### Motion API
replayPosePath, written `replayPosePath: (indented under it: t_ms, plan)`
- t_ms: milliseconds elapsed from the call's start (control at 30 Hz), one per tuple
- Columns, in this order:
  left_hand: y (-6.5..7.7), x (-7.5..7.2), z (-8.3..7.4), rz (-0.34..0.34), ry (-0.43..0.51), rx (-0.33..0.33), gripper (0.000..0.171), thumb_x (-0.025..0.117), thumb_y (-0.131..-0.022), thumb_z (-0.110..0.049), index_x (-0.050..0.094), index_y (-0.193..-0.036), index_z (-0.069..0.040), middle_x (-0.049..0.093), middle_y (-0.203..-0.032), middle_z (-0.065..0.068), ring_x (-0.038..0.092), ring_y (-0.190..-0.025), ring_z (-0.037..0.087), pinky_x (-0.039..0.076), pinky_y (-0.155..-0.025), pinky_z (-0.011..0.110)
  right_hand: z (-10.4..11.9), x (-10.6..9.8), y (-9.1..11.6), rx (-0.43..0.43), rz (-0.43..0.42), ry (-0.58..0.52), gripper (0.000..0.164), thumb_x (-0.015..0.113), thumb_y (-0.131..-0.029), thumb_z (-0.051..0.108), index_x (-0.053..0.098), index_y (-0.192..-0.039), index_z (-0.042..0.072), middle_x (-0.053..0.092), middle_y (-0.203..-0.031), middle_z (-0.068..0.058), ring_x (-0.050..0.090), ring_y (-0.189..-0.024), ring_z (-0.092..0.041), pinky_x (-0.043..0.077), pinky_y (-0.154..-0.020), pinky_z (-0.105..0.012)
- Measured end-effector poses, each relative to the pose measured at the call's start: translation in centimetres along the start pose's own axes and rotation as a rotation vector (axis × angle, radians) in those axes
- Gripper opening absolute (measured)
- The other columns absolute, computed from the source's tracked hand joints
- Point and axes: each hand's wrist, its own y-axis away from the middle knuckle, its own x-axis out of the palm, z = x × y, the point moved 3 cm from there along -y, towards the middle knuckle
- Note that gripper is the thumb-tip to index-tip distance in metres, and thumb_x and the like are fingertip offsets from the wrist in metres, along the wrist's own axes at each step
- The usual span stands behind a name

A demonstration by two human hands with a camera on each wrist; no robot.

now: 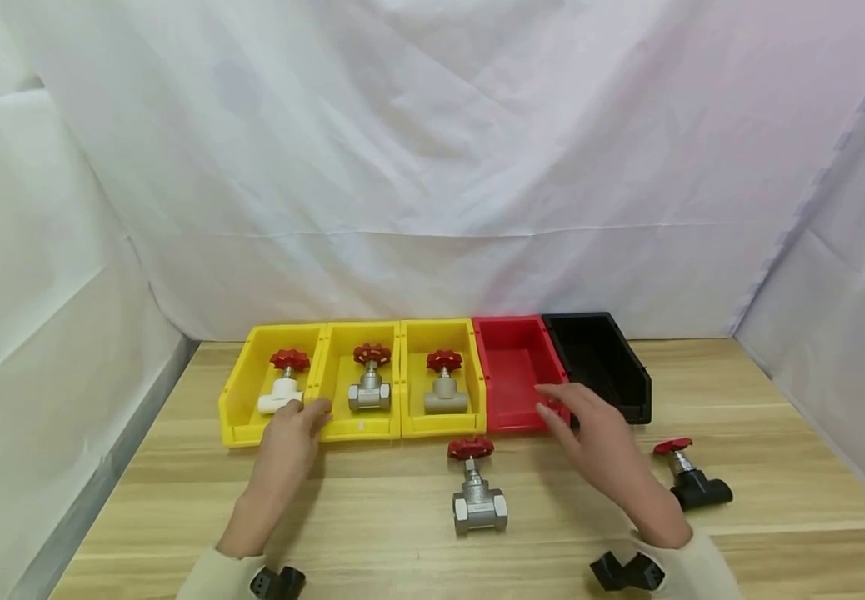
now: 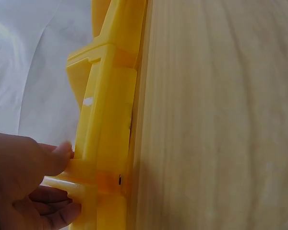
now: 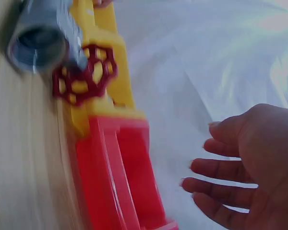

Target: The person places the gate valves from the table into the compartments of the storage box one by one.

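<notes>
My left hand (image 1: 290,437) is at the front of the yellow bins, its thumb and fingers on either side of the adjoining walls of the left yellow bin (image 2: 110,211) and middle yellow bin (image 2: 108,120), gripping them. Close by in the left bin lies a white gate valve (image 1: 280,393) with a red handwheel. My right hand (image 1: 601,433) hovers by the front right of the red bin (image 1: 503,421), fingers spread and holding nothing. Between the hands, a metal gate valve (image 1: 480,504) with a red handwheel (image 3: 86,76) lies on the table.
The middle yellow bin contains another metal valve (image 1: 369,392); the right yellow bin (image 1: 440,427) contains a beige valve (image 1: 445,396). A black bin (image 1: 638,400) adjoins the red one. At the right, a black valve (image 1: 702,490) lies on the wooden table (image 1: 372,533). White cloth (image 1: 432,167) hangs behind.
</notes>
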Motion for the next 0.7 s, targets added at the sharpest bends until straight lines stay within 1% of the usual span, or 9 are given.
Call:
replayPosePath:
  t_ms: [133,267,300,367,467,500,567,633,700]
  plan:
    - [0.2,0.1,0.0,0.009,-0.015,0.05,0.009,0.077,-0.08,-0.008,0.068,-0.082,-0.004,0.046,-0.066,0.009,0.041,-0.055,0.022,0.04,-0.051,0.033,2.1,0.6,0.3,-0.02,0.077,-0.057,0.033,0.07,-0.089,0.024,0.064,-0.121,0.018,0.063,-0.108,0.006,0.06,-0.092,-0.009,0.054,-0.075,-0.03]
    - [0.2,0.1,0.0,0.018,-0.01,0.054,0.011,0.078,-0.079,-0.009,0.068,-0.082,-0.003,0.047,-0.067,0.008,0.042,-0.056,0.022,0.04,-0.053,0.033,3.5,1.3,0.7,0.012,0.154,-0.09,0.031,0.07,-0.089,0.027,0.065,-0.119,0.021,0.063,-0.103,0.009,0.059,-0.089,-0.004,0.054,-0.075,-0.028]
    - [0.2,0.1,0.1,0.02,-0.009,0.051,0.011,0.078,-0.079,-0.009,0.069,-0.083,-0.003,0.047,-0.068,0.009,0.042,-0.056,0.022,0.041,-0.053,0.034,3.7,1.5,0.9,0.025,0.175,-0.1,0.03,0.068,-0.09,0.03,0.065,-0.119,0.022,0.063,-0.104,0.01,0.058,-0.09,-0.004,0.054,-0.076,-0.028]
    - [0.2,0.1,0.1,0.023,-0.01,0.046,0.012,0.078,-0.079,-0.009,0.069,-0.085,-0.003,0.048,-0.068,0.009,0.043,-0.057,0.022,0.041,-0.053,0.034,4.0,1.8,1.1,0.046,0.218,-0.111,0.035,0.062,-0.091,0.043,0.065,-0.119,0.023,0.063,-0.106,0.011,0.058,-0.091,-0.006,0.054,-0.077,-0.029]
    - [0.2,0.2,0.2,0.027,-0.016,0.04,0.018,0.077,-0.08,-0.01,0.068,-0.094,-0.003,0.048,-0.069,0.009,0.042,-0.057,0.022,0.04,-0.054,0.033,4.4,2.3,1.4,0.052,0.268,-0.109,0.052,0.048,-0.089,0.061,0.065,-0.119,0.022,0.063,-0.11,0.011,0.06,-0.094,-0.009,0.054,-0.078,-0.031]
    - [0.2,0.2,0.2,0.029,-0.018,0.038,0.022,0.077,-0.08,-0.011,0.067,-0.098,-0.003,0.048,-0.069,0.009,0.041,-0.057,0.022,0.04,-0.054,0.032,4.6,2.5,1.5,0.045,0.283,-0.1,0.055,0.045,-0.089,0.063,0.065,-0.119,0.021,0.063,-0.111,0.011,0.061,-0.095,-0.01,0.053,-0.079,-0.032]
    - [0.2,0.2,0.3,0.036,-0.023,0.032,0.03,0.077,-0.081,-0.012,0.065,-0.107,-0.004,0.048,-0.069,0.009,0.04,-0.056,0.021,0.039,-0.053,0.032,4.9,3.0,1.7,0.035,0.318,-0.078,0.051,0.049,-0.091,0.06,0.065,-0.118,0.02,0.064,-0.111,0.008,0.062,-0.095,-0.011,0.053,-0.08,-0.034]
    - [0.2,0.3,0.3,0.042,-0.023,0.023,0.04,0.077,-0.081,-0.012,0.061,-0.116,-0.004,0.048,-0.069,0.009,0.041,-0.056,0.021,0.039,-0.053,0.032,5.3,3.4,1.9,0.02,0.356,-0.035,0.042,0.058,-0.092,0.05,0.065,-0.118,0.018,0.064,-0.111,0.006,0.061,-0.096,-0.012,0.053,-0.081,-0.036]
    - [0.1,0.3,0.4,0.047,-0.022,0.013,0.049,0.077,-0.081,-0.012,0.057,-0.124,-0.003,0.05,-0.069,0.01,0.044,-0.057,0.021,0.042,-0.053,0.033,5.6,3.9,2.2,-0.002,0.393,-0.002,0.035,0.064,-0.091,0.039,0.065,-0.118,0.017,0.064,-0.109,0.003,0.06,-0.093,-0.011,0.053,-0.08,-0.037]
